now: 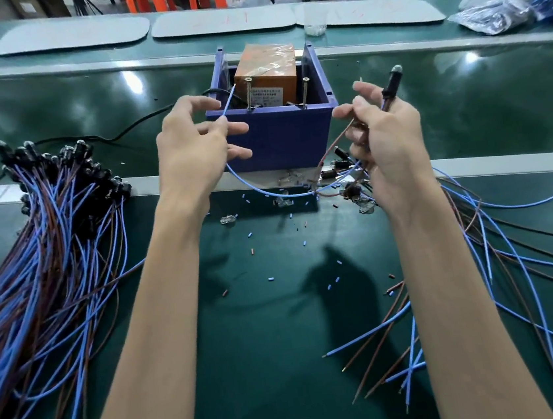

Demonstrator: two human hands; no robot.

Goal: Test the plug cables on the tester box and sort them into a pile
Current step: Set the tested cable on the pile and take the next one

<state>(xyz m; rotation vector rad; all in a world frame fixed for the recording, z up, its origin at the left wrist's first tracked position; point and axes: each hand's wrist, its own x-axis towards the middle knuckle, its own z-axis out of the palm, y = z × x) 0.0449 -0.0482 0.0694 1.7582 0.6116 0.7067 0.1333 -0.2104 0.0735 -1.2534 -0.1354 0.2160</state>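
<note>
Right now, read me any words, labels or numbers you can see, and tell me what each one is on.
Nothing can be read for certain.
White label on the orange block inside the blue box: several printed lines, too small and blurred to read.
Red marks on the middle grey mat: faint strokes, not legible as text.
No other writing shows.

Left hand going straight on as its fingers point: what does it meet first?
Probably the blue tester box, its left front corner just beyond the left hand, which pinches a blue wire; depth is unclear.
</note>
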